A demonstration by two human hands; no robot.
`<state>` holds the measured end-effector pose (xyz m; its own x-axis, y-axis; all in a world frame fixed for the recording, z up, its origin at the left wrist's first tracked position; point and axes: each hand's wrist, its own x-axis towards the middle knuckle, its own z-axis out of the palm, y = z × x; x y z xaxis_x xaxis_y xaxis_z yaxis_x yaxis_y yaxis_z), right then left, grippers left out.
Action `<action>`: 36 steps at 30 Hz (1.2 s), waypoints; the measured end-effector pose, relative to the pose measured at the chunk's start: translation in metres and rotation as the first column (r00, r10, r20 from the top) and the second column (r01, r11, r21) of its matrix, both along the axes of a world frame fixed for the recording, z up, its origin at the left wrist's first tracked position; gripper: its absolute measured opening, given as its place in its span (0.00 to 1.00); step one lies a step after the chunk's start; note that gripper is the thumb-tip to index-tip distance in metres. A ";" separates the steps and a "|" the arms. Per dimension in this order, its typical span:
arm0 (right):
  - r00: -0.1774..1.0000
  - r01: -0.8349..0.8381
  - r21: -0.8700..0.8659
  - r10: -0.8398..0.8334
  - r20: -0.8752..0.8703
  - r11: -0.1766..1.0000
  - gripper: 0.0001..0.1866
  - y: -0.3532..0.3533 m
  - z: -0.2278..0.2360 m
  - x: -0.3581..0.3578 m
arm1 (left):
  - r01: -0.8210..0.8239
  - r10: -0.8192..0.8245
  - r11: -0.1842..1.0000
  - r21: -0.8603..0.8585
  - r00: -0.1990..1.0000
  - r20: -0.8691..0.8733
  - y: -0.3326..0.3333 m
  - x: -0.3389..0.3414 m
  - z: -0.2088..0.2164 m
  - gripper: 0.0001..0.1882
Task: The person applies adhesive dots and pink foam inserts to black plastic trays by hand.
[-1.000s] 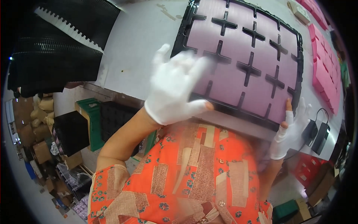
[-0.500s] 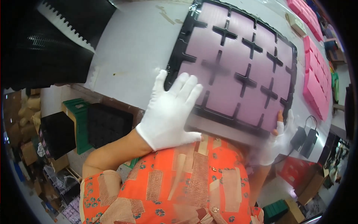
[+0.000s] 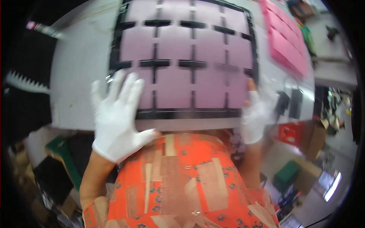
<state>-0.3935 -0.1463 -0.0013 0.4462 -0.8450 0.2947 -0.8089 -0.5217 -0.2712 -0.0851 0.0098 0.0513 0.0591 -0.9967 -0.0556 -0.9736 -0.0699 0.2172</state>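
On the table in front of me lies a black gridded tray (image 3: 182, 114), with lilac-pink rectangles filling its cells. My left hand (image 3: 118, 117), in a white glove with a bare thumb tip, is open, its fingers spread over the tray's near left corner. At the near right edge is my right hand (image 3: 256, 117), also white-gloved and blurred. Its bare thumb and a bare fingertip lie apart by the tray's rim, and its other fingers stretch along the outer side.
Pink moulded foam (image 3: 285, 41) lies beyond the tray's right side. Two black boxes with a cable (image 3: 294, 102) sit right of my right hand. A toothed white strip (image 3: 28, 83) borders black material at left. A red crate (image 3: 291, 133) and green box (image 3: 287, 174) stand below.
The view has swung, so the tray now appears squarer and farther left. Both hands keep about the same places at its near corners.
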 end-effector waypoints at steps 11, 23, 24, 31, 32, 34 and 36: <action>0.988 -0.072 -0.059 0.063 -0.138 0.996 0.42 0.009 0.000 0.006 | 0.052 -0.052 0.999 0.005 0.998 0.044 0.032 -0.009 0.028 0.52; 0.987 -0.136 -0.110 0.126 -0.099 0.985 0.46 0.010 -0.004 -0.001 | -0.014 0.015 0.998 0.058 1.000 -0.018 0.013 -0.009 0.025 0.48; 0.993 -0.095 -0.098 0.087 -0.085 0.991 0.49 0.007 -0.006 0.001 | -0.016 0.017 0.998 0.054 1.000 -0.007 0.011 -0.008 0.023 0.50; 0.968 -0.070 -0.142 0.033 -0.247 0.987 0.42 0.026 -0.002 -0.018 | 0.004 -0.004 1.000 -0.006 1.000 0.031 0.009 0.003 0.009 0.50; 0.979 -0.131 -0.132 0.107 -0.176 0.982 0.40 0.027 -0.006 -0.013 | 0.002 -0.003 1.000 0.014 0.997 0.072 0.014 0.000 0.011 0.51; 0.973 -0.199 -0.088 0.186 -0.138 0.976 0.40 0.026 -0.005 -0.004 | 0.013 -0.019 0.999 0.043 0.990 0.141 0.020 0.001 0.020 0.52; 0.982 -0.167 -0.086 0.158 -0.099 0.982 0.41 0.023 -0.005 0.008 | 0.013 -0.030 0.997 0.077 0.976 0.214 0.017 -0.001 0.022 0.54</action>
